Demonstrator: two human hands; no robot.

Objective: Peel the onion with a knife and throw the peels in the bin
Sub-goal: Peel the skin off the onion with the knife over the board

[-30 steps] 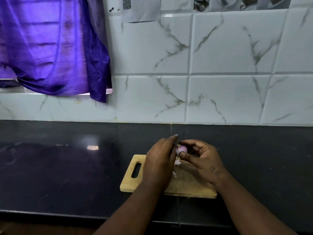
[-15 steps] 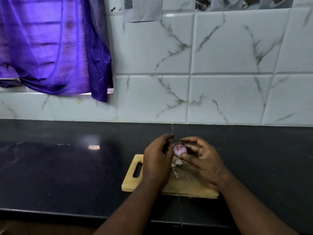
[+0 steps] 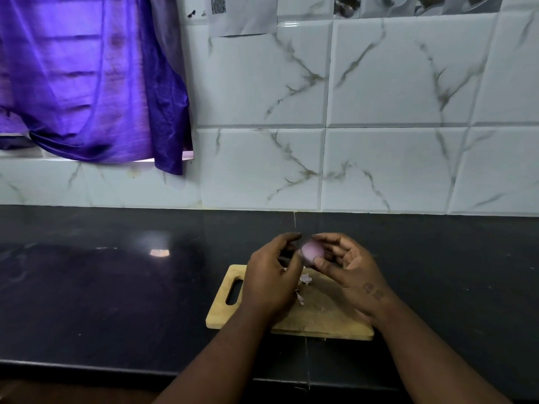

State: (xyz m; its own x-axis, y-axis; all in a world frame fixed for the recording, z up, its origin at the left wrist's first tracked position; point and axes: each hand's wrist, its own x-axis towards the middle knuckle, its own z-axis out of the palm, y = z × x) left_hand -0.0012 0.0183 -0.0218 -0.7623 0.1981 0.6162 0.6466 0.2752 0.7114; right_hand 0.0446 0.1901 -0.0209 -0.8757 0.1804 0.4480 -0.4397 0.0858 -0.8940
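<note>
One onion [image 3: 312, 252] in right hand [image 3: 354, 275] fingers; left hand [image 3: 269, 278] fingers curled, grip unclear; two peels [image 3: 305, 279], one board [image 3: 320, 319].

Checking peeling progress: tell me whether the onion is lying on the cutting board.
No, the right hand holds the onion up off the wooden cutting board, where only bits of peel lie.

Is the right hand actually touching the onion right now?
Touching. The head view shows the right hand pinching the onion: the thumb tip presses on its near side and the fingers curl over its top.
</note>
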